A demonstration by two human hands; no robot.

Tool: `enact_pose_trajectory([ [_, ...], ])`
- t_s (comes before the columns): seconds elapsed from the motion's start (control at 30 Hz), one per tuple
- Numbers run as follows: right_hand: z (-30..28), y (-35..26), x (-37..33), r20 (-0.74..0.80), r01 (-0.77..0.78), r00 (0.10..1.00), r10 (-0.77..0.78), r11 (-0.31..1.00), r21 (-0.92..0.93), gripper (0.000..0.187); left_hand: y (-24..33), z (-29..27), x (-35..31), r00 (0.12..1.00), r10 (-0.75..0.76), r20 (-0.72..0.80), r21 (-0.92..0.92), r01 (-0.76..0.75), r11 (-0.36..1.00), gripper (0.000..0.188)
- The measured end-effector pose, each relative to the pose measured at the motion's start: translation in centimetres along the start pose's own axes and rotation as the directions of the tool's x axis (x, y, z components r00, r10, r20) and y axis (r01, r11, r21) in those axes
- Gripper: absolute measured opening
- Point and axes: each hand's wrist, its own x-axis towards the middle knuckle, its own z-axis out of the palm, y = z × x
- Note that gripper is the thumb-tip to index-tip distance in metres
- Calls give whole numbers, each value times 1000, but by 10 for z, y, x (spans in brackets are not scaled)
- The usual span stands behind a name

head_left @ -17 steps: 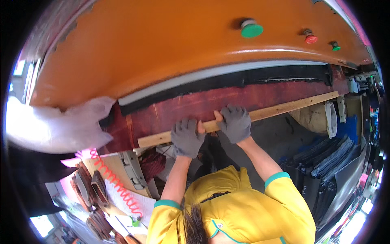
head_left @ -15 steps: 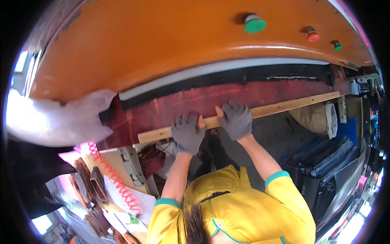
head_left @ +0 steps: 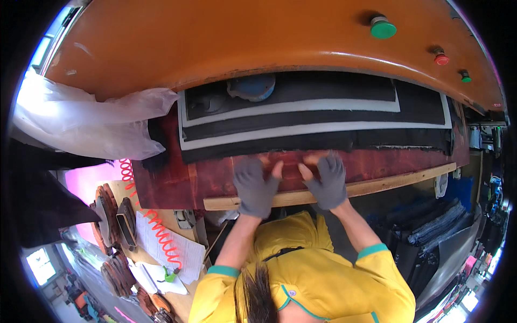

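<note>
My left hand and my right hand wear grey gloves with some fingertips bare. Both reach across a pale wooden strip on the near edge of a dark red board. The fingers are apart, thumbs turned toward each other, with nothing visible between them. Whether the palms touch the strip is hidden. Beyond my fingertips, black sheet material lies on the board, with white rectangular frame edges showing on it. A round blue piece sits farther back, partly under the orange housing.
Green and red push buttons protrude from the housing. Translucent plastic sheeting hangs at left. Below it, a side table holds paper, a red coiled hose and several brown-edged cutting dies. Stacked dark sheets stand at right.
The board has slid toward me, bringing more black sheet, white edges and the round blue piece out from under the housing. My hands have loosened from around the strip, fingers extending over the board.
</note>
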Motion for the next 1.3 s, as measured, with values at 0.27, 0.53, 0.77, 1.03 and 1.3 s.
enact_pose_trajectory([
  [0.27,67,-47,123,102,40,994,-35,998,-53,91,-40,6,57,994,-69,-80,-13,68,998,73],
  [0.53,44,-35,74,160,-166,983,91,814,557,89,-23,-25,8,994,-105,11,-103,106,989,75],
  [0.77,22,-33,82,435,-505,859,271,299,810,83,-12,-26,-5,975,-218,37,-220,220,950,51],
  [1.03,-10,2,60,146,-284,950,278,564,775,80,-10,-22,-15,970,-193,-144,-233,157,960,52],
  [1.3,-22,5,15,63,-72,995,71,997,5,91,11,-12,-38,972,173,156,21,-179,984,40],
])
